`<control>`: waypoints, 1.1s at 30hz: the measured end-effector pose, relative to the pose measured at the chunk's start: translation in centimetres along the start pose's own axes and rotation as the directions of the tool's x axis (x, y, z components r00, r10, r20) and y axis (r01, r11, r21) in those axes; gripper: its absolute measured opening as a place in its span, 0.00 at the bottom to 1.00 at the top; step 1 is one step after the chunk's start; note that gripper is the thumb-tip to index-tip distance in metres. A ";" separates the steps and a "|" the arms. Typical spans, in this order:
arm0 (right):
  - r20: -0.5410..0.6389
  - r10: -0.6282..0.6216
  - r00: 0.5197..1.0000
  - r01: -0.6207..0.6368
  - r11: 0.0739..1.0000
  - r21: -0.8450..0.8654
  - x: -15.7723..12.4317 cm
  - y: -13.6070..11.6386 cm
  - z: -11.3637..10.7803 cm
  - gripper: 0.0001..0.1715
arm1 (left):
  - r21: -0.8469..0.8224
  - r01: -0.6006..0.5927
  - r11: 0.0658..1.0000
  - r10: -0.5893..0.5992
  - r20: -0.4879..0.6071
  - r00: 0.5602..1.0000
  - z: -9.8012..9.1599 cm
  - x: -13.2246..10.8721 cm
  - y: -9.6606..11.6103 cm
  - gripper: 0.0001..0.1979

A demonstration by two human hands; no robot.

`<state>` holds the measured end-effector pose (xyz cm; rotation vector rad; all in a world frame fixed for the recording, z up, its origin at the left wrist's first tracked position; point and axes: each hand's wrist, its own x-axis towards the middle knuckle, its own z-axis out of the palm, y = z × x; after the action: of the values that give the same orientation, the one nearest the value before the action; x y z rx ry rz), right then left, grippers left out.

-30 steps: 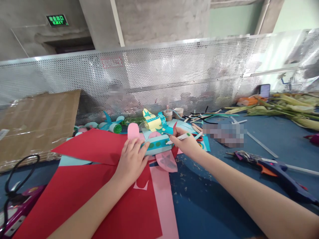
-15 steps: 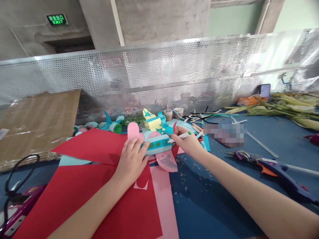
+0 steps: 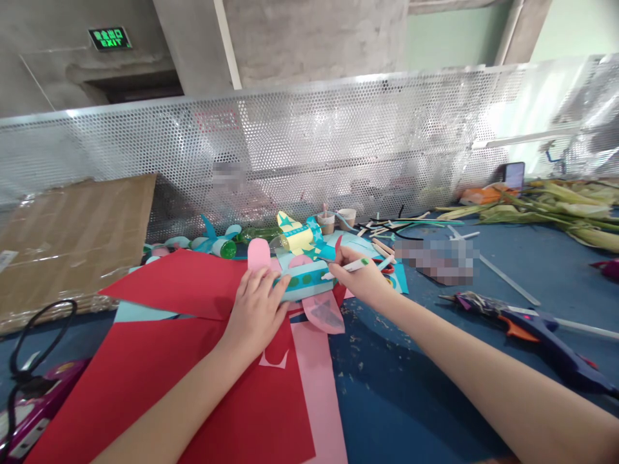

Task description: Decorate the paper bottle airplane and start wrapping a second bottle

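My right hand [image 3: 356, 274] grips a white marker [image 3: 356, 265] with a green end; its tip points left at the craft plane. The plane [image 3: 316, 290] has a light-blue paper body, a darker blue band with green dots, and a pink wing [image 3: 326, 312]. My left hand [image 3: 256, 306] lies over the plane's left end, thumb and fingers holding it; part of the body is hidden there. Red paper sheets [image 3: 193, 386] lie under my left arm. Behind the plane are a yellow craft plane [image 3: 297, 240] and a blue one [image 3: 220, 245] with a green bottle end.
A glue gun [image 3: 536, 328] lies on the blue table at right. Corn husks [image 3: 556, 206] and a phone [image 3: 514, 174] are at the far right. Two small cups [image 3: 347, 219] stand by the perforated metal screen [image 3: 314, 142]. Cardboard [image 3: 82, 238] and a purple power strip [image 3: 46, 403] are at left.
My right hand and the marker have shifted slightly left along the dotted band. My left hand keeps its place on the plane.
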<state>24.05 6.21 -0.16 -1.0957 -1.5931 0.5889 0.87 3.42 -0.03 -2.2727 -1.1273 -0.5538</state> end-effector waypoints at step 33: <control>-0.066 0.046 0.997 -0.051 0.995 -0.080 0.2 0.0 -0.3 0.13 | 0.017 0.002 1.000 -0.002 0.000 1.000 0.0 0.0 0.0 0.17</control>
<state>24.31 6.37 0.00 -1.2057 -1.5494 0.5195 0.86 3.41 -0.08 -2.2571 -1.1301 -0.5432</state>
